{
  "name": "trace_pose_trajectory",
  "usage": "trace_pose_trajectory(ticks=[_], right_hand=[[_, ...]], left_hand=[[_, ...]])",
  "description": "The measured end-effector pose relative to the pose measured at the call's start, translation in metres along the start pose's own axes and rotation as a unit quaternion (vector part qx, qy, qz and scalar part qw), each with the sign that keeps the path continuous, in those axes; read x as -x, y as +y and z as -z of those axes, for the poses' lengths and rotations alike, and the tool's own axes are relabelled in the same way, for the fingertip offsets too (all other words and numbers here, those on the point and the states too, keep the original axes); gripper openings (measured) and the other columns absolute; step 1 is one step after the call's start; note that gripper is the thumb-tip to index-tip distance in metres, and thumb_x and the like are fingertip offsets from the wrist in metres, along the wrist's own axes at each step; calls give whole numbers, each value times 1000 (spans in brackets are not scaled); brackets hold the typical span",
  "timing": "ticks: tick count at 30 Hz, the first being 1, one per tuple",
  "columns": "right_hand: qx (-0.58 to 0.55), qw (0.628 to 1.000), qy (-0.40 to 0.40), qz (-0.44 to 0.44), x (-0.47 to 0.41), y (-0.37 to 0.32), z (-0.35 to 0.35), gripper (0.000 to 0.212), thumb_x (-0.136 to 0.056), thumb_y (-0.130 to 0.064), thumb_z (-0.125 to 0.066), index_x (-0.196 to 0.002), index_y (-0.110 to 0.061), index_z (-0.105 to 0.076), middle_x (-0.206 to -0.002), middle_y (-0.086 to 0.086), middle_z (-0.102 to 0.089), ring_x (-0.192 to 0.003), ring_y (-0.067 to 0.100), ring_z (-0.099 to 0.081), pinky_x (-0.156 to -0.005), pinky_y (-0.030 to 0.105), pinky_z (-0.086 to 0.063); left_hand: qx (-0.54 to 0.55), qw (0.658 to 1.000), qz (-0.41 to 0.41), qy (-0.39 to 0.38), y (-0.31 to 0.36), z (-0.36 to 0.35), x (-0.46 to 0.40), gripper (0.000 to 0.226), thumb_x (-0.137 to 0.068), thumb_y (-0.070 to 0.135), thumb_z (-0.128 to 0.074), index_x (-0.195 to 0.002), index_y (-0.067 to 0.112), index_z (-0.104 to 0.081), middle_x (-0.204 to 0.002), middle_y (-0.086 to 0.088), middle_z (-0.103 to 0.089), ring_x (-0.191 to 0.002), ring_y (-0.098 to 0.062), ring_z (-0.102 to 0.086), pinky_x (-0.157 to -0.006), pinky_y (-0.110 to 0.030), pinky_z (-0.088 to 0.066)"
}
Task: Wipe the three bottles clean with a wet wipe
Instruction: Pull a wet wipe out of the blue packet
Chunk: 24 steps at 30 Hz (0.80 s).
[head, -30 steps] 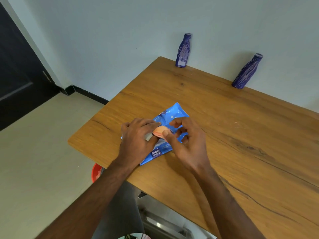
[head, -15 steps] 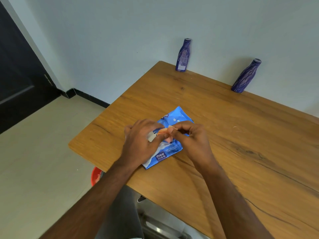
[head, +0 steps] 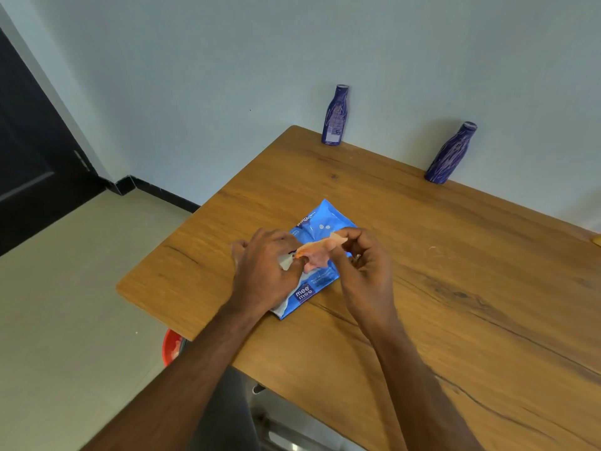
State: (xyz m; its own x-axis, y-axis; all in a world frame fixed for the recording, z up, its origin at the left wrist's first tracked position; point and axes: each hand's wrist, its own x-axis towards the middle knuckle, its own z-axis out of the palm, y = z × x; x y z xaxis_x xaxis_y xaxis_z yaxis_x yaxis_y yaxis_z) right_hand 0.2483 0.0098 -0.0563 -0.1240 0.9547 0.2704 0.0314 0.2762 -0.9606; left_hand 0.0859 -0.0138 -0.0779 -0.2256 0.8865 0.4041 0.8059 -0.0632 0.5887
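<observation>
Pale blue wall behind, warm wood-grain tabletop (head: 455,304) in front — and at its near-left part lies the flat blue plastic wet-wipe pack (head: 320,222). The left hand (head: 263,275) presses down on the pack, fingers curled at its opening. The right hand (head: 364,268) pinches the pack's orange-pink peel-off flap (head: 317,247), lifted clear of the pack. Well back, against the wall, two dark blue bottles stand upright — one (head: 335,115) at the far corner, one (head: 450,154) to its right.
</observation>
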Motion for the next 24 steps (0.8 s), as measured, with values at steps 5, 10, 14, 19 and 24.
trace_pose_trajectory(ticks=[5, 10, 14, 19, 24], right_hand=[[155, 987, -33, 36, -13, 11, 6, 14, -91, -8, -72, -84, -20, -74, -83, -19, -72, -85, 1, -68, -74, 19, -46], [141, 988, -51, 45, -18, 0, 2, 22, -91, -1, -67, -85, -21, -75, -81, -17, -74, -81, 6, -71, -74, 23, -54], [111, 993, -31, 7, -20, 2, 1, 20, -90, 2, -65, -83, -13, -76, -76, -10, -74, -74, 4, -70, -69, 21, -51], [41, 997, 64, -8, -33, -17, 4, 16, -91, 1, -64, -85, -9, -74, -77, -4, -72, -68, 2, -59, -67, 21, -48], [-29, 988, 149, 6, -41, -31, 4, 20, -95, -5, -59, -85, -19, -69, -82, 7, -69, -74, 27, -64, -65, 32, -55]], left_hand=[[-10, 1000, 7, -9, 6, -2, -4, 17, -78, 32, -63, -92, 31, -73, -100, 20, -66, -102, -11, -58, -90, -49, -35], [-9, 1000, 6, -20, 11, -5, -7, 26, -77, 47, -55, -86, 27, -70, -90, 17, -66, -97, -6, -54, -88, -41, -33], [25, 1000, 8, -4, 9, -9, -7, 30, -85, 54, -56, -84, 27, -71, -89, 19, -67, -97, -6, -55, -88, -44, -34], [-17, 1000, -3, -19, 4, -8, -10, 15, -87, 35, -60, -87, 24, -70, -91, 12, -68, -97, -15, -59, -88, -45, -34], [-25, 999, 23, -33, 7, -9, -15, 16, -85, 31, -74, -100, 28, -68, -103, 15, -65, -106, -12, -58, -97, -46, -31]])
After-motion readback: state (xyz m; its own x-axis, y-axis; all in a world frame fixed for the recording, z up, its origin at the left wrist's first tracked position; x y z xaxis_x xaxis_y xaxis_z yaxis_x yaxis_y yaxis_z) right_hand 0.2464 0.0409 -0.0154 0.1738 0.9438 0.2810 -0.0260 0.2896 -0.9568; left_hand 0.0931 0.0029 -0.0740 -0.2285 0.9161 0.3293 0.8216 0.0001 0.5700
